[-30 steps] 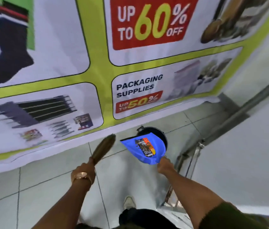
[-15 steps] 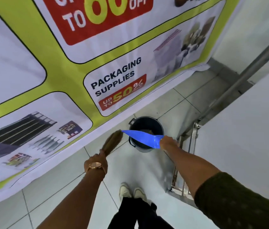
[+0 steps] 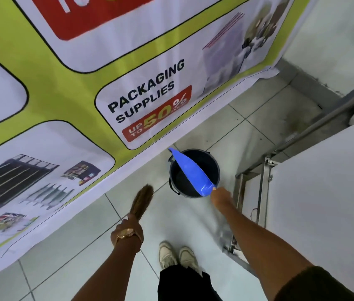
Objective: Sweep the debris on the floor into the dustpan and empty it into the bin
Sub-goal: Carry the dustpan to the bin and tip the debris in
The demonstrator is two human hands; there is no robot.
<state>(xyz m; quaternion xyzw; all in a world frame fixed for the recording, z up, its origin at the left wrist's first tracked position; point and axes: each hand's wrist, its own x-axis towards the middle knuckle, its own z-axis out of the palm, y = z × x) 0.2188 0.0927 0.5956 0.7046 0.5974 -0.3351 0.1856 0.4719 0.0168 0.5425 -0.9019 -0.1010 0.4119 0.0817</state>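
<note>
A blue dustpan (image 3: 191, 172) is tipped on edge over the dark round bin (image 3: 209, 165), which stands on the tiled floor by the banner's lower edge. My right hand (image 3: 220, 196) grips the dustpan's handle at the bin's near rim. The inside of the pan faces away, so its contents are hidden. My left hand (image 3: 127, 232), with a gold watch on the wrist, holds a short brown straw broom (image 3: 141, 199) that points up and away, left of the bin and apart from it.
A large green-and-white sale banner (image 3: 84, 94) hangs on the left and reaches the floor. A metal frame (image 3: 263, 192) and a white panel (image 3: 323, 192) stand close on the right. My shoes (image 3: 177, 256) are on the grey tiles (image 3: 189, 224) below the bin.
The dustpan, earlier facing up with a wrapper on it, has turned on edge over the bin; the wrapper is out of sight. The view has tilted down and the broom stays left.
</note>
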